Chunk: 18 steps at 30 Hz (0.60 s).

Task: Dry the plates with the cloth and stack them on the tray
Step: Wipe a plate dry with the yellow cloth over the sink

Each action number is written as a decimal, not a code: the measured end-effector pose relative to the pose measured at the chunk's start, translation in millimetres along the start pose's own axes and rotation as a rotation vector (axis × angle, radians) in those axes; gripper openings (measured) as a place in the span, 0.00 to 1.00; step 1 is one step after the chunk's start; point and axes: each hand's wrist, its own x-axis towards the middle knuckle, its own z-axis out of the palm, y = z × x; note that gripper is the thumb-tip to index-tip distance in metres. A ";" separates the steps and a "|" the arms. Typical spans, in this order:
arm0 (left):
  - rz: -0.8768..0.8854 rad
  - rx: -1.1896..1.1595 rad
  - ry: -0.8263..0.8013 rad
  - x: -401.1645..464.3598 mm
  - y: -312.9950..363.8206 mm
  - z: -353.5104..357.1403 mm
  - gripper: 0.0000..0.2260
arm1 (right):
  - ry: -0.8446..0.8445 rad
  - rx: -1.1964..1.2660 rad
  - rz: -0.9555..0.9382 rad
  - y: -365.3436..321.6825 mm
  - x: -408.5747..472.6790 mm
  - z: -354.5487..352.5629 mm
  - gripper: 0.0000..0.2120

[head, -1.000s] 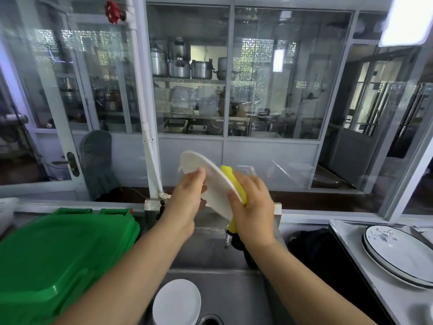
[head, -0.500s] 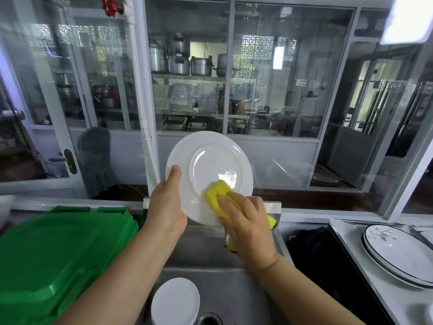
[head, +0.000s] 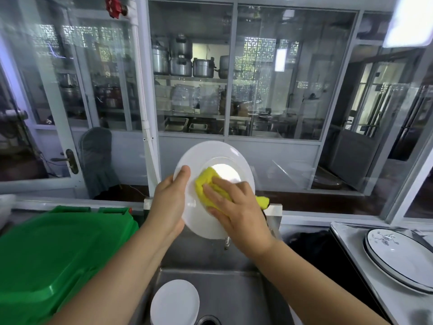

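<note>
I hold a white plate upright over the sink, its face turned toward me. My left hand grips its left rim, thumb on the face. A yellow cloth lies against the plate's centre, and my right hand presses it there with spread fingers. Another white plate lies in the steel sink below. On the steel tray at the right sits a stack of dark-rimmed patterned plates.
A green plastic crate lid fills the left side beside the sink. A tap spout hangs just under the held plate. A glass partition stands behind the sink, with a white pipe running down it.
The plate turned from edge-on to facing me, then dropped slightly. My right hand slid the cloth from the plate's lower part up toward its centre.
</note>
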 end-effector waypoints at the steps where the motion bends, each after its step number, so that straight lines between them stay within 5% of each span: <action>1: 0.004 0.004 0.007 0.8 2.7 -2.1 0.09 | -0.026 0.012 -0.031 1.0 -8.1 -0.7 0.14; 9: 0.065 0.073 -0.071 -7.9 15.9 -5.7 0.08 | -0.056 -0.191 0.042 44.5 -15.9 -22.0 0.16; 18: 0.043 0.091 -0.068 -8.4 5.7 5.9 0.09 | 0.036 -0.058 0.025 6.8 9.7 -8.6 0.15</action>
